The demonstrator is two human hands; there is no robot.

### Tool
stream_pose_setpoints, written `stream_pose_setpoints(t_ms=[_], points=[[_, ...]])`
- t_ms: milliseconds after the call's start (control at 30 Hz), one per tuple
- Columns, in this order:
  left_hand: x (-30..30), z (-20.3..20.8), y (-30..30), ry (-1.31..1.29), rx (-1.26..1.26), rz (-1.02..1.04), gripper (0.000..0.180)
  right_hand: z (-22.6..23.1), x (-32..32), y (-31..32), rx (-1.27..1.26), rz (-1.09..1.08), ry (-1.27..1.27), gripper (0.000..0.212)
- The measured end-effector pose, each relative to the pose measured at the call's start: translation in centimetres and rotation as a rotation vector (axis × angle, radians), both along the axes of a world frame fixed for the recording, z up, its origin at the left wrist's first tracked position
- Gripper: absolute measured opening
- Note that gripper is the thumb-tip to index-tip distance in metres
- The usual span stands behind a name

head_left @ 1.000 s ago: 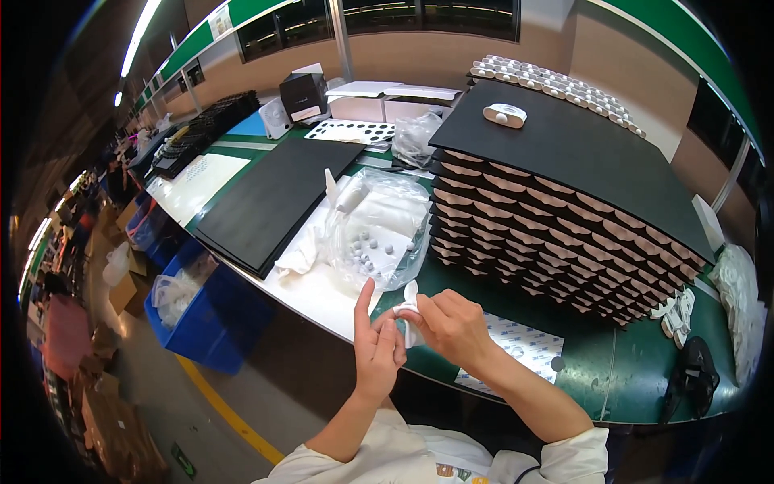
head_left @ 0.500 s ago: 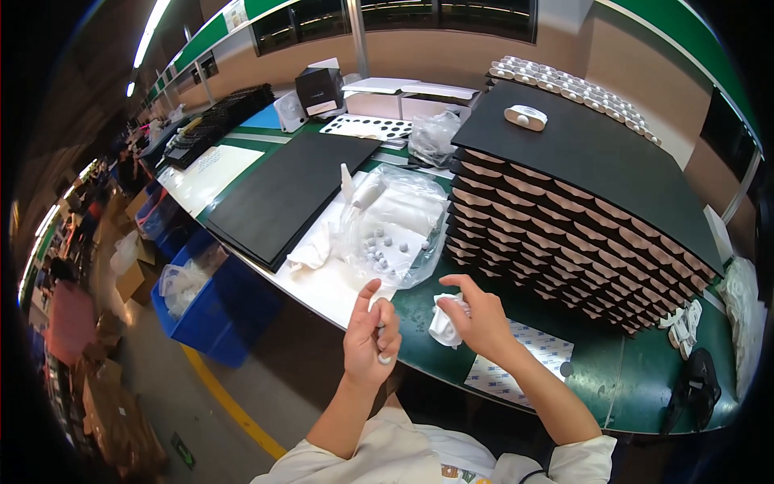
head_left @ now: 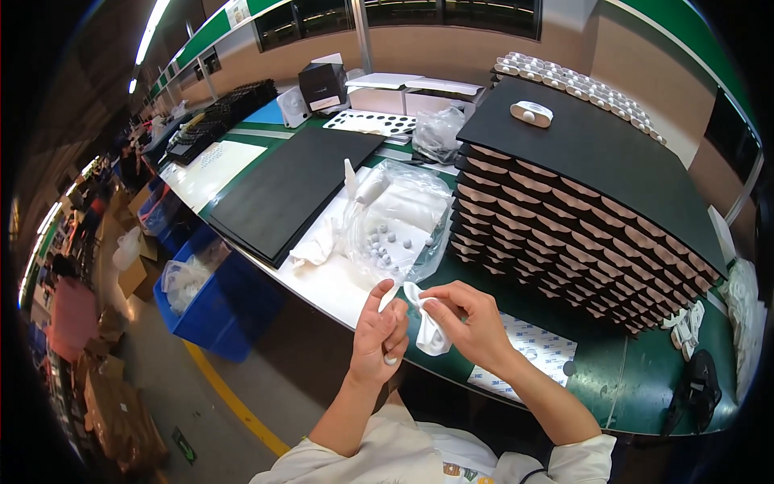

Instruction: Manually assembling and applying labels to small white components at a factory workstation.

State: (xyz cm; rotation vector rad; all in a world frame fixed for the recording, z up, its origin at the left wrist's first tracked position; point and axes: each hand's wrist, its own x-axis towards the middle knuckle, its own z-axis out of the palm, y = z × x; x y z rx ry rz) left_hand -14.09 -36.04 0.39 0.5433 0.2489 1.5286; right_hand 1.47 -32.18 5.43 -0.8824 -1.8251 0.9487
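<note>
My right hand (head_left: 477,324) pinches a crumpled white cloth (head_left: 432,331), which hangs down beside my left hand. My left hand (head_left: 377,340) is raised, with its index finger pointing up and the other fingers curled in. A small pale round piece (head_left: 390,360) shows under those curled fingers, partly hidden. Just beyond both hands lies a clear plastic bag (head_left: 439,194) with several small grey balls (head_left: 385,247) in it. White sheeting (head_left: 322,278) lies under the bag, and another white cloth (head_left: 317,246) rests to its left.
A tall stack of black trays (head_left: 597,153) stands at the right, with a white oval device (head_left: 531,114) on top. Flat black boards (head_left: 298,189) lie at the left. A blue bin (head_left: 214,310) stands beside the bench. A printed sheet (head_left: 536,355) lies near my right forearm.
My right hand has moved left with the white cloth, bringing it close to my left hand, and its fingers have closed in. My left hand has shifted slightly right.
</note>
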Motion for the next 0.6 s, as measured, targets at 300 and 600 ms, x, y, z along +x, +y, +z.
stream_pose_setpoints(t_ms=[300,600], points=[[0.3,-0.5,0.2,0.222,0.025,0.121,0.047,0.4,-0.6,-0.8,0.061,0.0,0.051,0.018],[1.0,1.2,-0.9,0.388,0.003,0.22,0.046,-1.1,-1.0,-0.1,0.356,-0.061,-0.094,0.017]])
